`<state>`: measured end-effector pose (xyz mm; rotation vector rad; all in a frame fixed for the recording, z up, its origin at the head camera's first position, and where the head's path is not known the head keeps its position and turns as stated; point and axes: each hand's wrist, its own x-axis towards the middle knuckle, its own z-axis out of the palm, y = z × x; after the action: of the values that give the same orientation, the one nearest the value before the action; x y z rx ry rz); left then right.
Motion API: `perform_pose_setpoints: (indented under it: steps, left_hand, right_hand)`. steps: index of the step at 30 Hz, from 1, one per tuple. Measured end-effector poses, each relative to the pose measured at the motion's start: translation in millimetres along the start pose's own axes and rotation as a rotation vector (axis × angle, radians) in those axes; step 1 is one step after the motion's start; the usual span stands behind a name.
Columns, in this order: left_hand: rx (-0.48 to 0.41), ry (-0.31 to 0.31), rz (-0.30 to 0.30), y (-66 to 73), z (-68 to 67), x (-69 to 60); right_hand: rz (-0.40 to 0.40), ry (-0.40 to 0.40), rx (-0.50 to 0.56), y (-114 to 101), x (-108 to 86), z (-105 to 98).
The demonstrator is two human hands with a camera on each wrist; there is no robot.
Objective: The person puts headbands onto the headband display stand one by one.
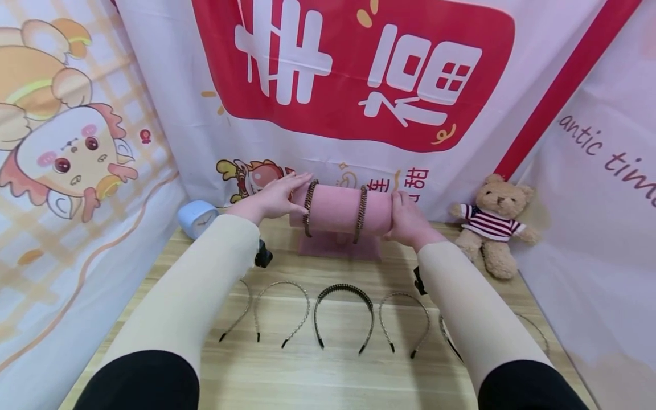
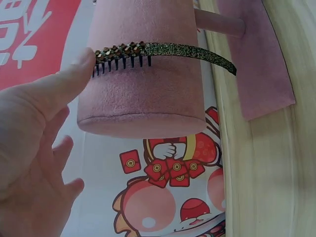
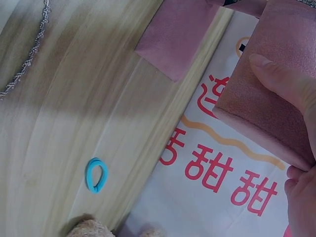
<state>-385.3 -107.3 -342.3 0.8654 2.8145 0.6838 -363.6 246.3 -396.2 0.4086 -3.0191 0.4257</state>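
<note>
A pink cylindrical stand (image 1: 335, 210) (image 2: 148, 94) carries two beaded headbands, the left one (image 1: 308, 208) (image 2: 182, 51) near its left end and the other (image 1: 361, 213) further right. My left hand (image 1: 277, 196) (image 2: 34, 143) is at the left end, its thumb tip touching the beaded part of the left headband and its other fingers spread beyond the cylinder. At the opposite end, my right hand (image 1: 410, 221) (image 3: 296, 108) grips the pink cylinder (image 3: 281, 74), thumb lying along its surface; the fingers behind are partly hidden.
On the wooden table (image 1: 338, 387), several headbands stand in a row, including a dark one (image 1: 344, 287) in the middle. A blue clock (image 1: 197, 219) is at the back left, a teddy bear (image 1: 494, 228) at the right. A turquoise band (image 3: 96, 175) lies on the table.
</note>
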Motion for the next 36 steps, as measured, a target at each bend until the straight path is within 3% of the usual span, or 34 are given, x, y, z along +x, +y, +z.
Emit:
perform_pose_setpoints:
  steps: [6, 13, 22, 36]
  left_hand:
    - [0.053, -0.024, -0.036, 11.2, 5.5, 10.4]
    - [0.153, 0.018, -0.021, 33.9, 20.5, 30.0]
    - [0.187, 0.014, -0.008, 64.4, 36.1, 45.2]
    - [0.138, 0.007, 0.032, 74.7, 46.2, 55.1]
  right_hand:
    - [0.001, -0.003, -0.005, -1, -0.6, 0]
    - [-0.005, -0.001, -0.013, 1, -0.4, -1]
    - [0.003, -0.013, -0.018, -1, -0.5, -2]
    - [0.0, 0.002, -0.042, 0, 1.4, 0]
